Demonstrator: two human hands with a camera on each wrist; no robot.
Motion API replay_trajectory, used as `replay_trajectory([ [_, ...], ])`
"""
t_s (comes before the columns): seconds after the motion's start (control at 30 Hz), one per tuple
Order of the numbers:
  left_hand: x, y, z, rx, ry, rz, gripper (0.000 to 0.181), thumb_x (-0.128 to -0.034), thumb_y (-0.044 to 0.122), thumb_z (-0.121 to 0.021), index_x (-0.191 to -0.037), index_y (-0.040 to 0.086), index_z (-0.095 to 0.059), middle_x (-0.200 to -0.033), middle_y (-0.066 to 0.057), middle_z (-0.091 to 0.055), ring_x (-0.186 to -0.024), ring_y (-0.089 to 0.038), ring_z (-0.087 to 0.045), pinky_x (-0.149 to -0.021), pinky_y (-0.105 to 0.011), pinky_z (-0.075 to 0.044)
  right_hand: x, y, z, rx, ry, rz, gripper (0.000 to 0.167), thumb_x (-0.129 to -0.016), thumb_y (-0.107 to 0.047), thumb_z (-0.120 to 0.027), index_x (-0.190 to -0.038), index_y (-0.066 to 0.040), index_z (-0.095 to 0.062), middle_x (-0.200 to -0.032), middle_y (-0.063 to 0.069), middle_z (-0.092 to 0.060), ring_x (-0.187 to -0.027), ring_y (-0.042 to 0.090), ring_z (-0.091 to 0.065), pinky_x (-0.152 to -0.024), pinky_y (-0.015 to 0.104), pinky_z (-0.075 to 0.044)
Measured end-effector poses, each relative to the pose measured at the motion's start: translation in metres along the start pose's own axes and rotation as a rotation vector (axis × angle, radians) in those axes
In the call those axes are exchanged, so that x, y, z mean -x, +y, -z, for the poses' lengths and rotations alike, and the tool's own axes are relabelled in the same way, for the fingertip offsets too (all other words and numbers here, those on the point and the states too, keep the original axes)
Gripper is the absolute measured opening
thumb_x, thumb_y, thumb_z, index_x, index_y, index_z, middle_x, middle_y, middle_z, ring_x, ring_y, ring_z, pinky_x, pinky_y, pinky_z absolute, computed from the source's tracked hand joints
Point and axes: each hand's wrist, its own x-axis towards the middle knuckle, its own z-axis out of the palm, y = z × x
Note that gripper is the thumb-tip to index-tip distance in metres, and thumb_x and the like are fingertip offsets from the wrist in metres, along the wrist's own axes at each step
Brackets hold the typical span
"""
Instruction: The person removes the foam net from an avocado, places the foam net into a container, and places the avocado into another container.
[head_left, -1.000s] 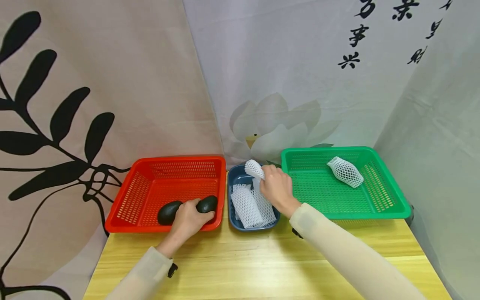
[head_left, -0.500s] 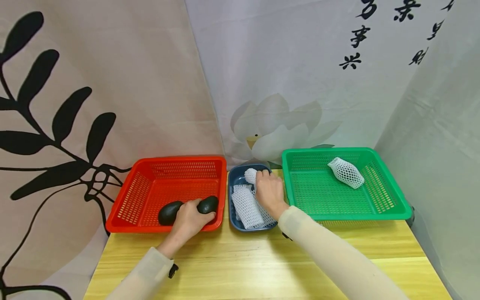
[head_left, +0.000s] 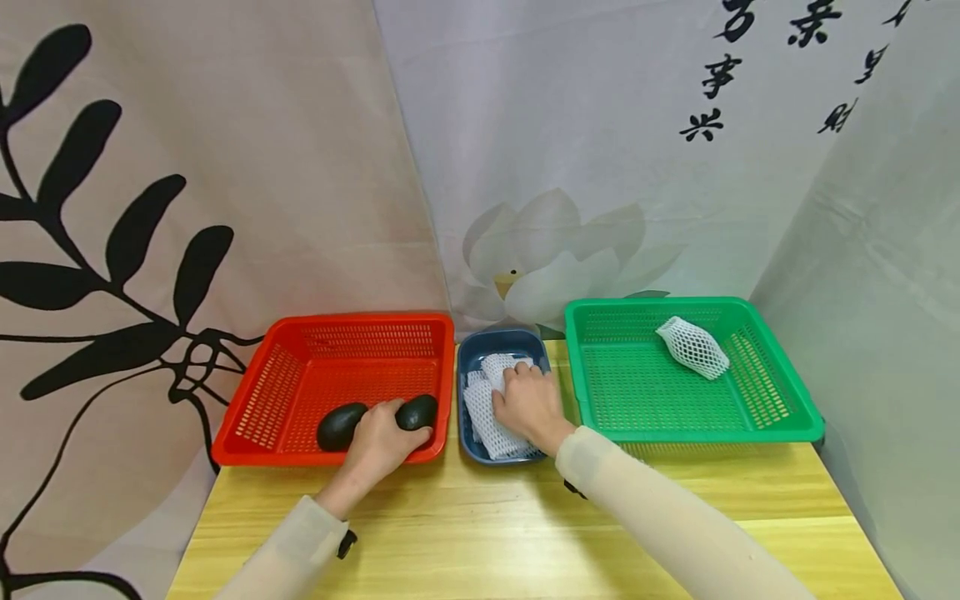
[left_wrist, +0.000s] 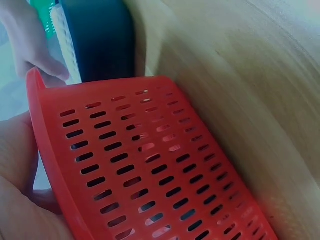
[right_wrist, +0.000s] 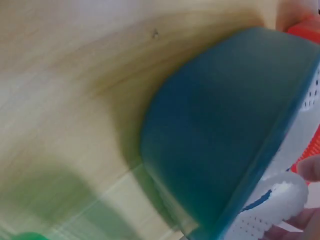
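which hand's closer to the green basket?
Right. The right hand is at the white nets in the blue tub, right beside the green basket; the left hand is in the red basket, beyond the tub.

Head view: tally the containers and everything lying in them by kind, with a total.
Perforated rectangular plastic baskets (red basket, green basket): 2
Rounded dark-blue tub: 1
Smooth dark oval objects in the red basket: 2 visible
Bulging white net sleeve in the green basket: 1
Total: 6; the tub's overlapping loose white sleeves cannot be counted.
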Motion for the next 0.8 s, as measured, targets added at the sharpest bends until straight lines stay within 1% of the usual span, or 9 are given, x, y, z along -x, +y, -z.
replay_trajectory([
  [0.13,0.000,-0.001,-0.002,-0.026,0.003,-0.013,0.071,-0.0832,0.031,-0.085,-0.135,-0.011,-0.061,-0.127,-0.027,-0.067,-0.106,-0.040,-0.067,-0.091,-0.056,-0.056,0.003,0.000,0.001,-0.017,-0.018,0.008,0.036,-0.100,-0.038,-0.060,-0.099,-0.004,-0.070,-0.096,0.012,-0.066,-0.085,0.032,-0.062,-0.074,0.048,-0.052],
  [0.2,-0.001,-0.001,-0.003,-0.042,0.004,-0.023,0.069,-0.0829,0.031,-0.085,-0.133,-0.011,-0.063,-0.124,-0.026,-0.067,-0.104,-0.039,-0.067,-0.089,-0.055,-0.056,0.003,0.001,0.003,-0.027,-0.009,0.007,0.035,-0.100,-0.037,-0.061,-0.101,-0.003,-0.070,-0.097,0.013,-0.066,-0.086,0.033,-0.062,-0.076,0.049,-0.052],
  [0.3,-0.002,-0.001,-0.003,-0.063,0.002,-0.041,0.064,-0.0821,0.029,-0.085,-0.128,-0.011,-0.065,-0.118,-0.023,-0.068,-0.099,-0.037,-0.067,-0.086,-0.053,-0.057,0.003,0.005,0.007,-0.037,0.005,0.000,0.035,-0.100,-0.035,-0.062,-0.107,-0.002,-0.070,-0.102,0.013,-0.067,-0.090,0.033,-0.062,-0.078,0.049,-0.053],
  [0.4,-0.003,0.000,-0.002,-0.086,-0.003,-0.050,0.061,-0.0812,0.028,-0.086,-0.126,-0.009,-0.066,-0.114,-0.021,-0.069,-0.096,-0.036,-0.067,-0.085,-0.053,-0.057,0.003,0.009,0.012,-0.063,0.036,-0.001,0.035,-0.099,-0.033,-0.065,-0.112,-0.001,-0.071,-0.107,0.014,-0.069,-0.095,0.033,-0.063,-0.080,0.050,-0.053],
  [0.47,-0.005,0.001,-0.001,-0.110,-0.016,-0.055,0.061,-0.0811,0.029,-0.086,-0.126,-0.007,-0.067,-0.114,-0.020,-0.069,-0.096,-0.035,-0.067,-0.085,-0.053,-0.057,0.002,0.013,0.016,-0.090,0.041,-0.005,0.037,-0.099,-0.033,-0.066,-0.117,-0.001,-0.071,-0.112,0.015,-0.069,-0.100,0.034,-0.063,-0.083,0.050,-0.053],
  [0.57,-0.008,0.002,0.000,-0.148,-0.043,-0.049,0.065,-0.0815,0.031,-0.086,-0.131,-0.005,-0.066,-0.116,-0.020,-0.068,-0.099,-0.036,-0.067,-0.087,-0.055,-0.056,0.002,0.020,0.024,-0.146,0.063,-0.005,0.039,-0.100,-0.032,-0.065,-0.122,0.000,-0.070,-0.119,0.016,-0.069,-0.106,0.035,-0.064,-0.088,0.051,-0.052],
  [0.67,-0.011,0.002,0.000,-0.177,-0.074,-0.030,0.070,-0.0820,0.032,-0.086,-0.136,-0.005,-0.063,-0.124,-0.023,-0.068,-0.104,-0.038,-0.067,-0.088,-0.056,-0.056,0.001,0.029,0.035,-0.200,0.088,0.002,0.041,-0.101,-0.031,-0.064,-0.126,0.001,-0.069,-0.124,0.017,-0.069,-0.113,0.036,-0.064,-0.090,0.052,-0.052],
  [0.8,-0.013,0.002,0.001,-0.203,-0.106,-0.012,0.074,-0.0818,0.034,-0.087,-0.137,-0.007,-0.062,-0.129,-0.026,-0.067,-0.103,-0.038,-0.068,-0.086,-0.056,-0.057,-0.001,0.046,0.051,-0.224,0.125,0.018,0.044,-0.101,-0.031,-0.065,-0.129,0.002,-0.068,-0.127,0.018,-0.068,-0.112,0.038,-0.064,-0.089,0.054,-0.052],
])
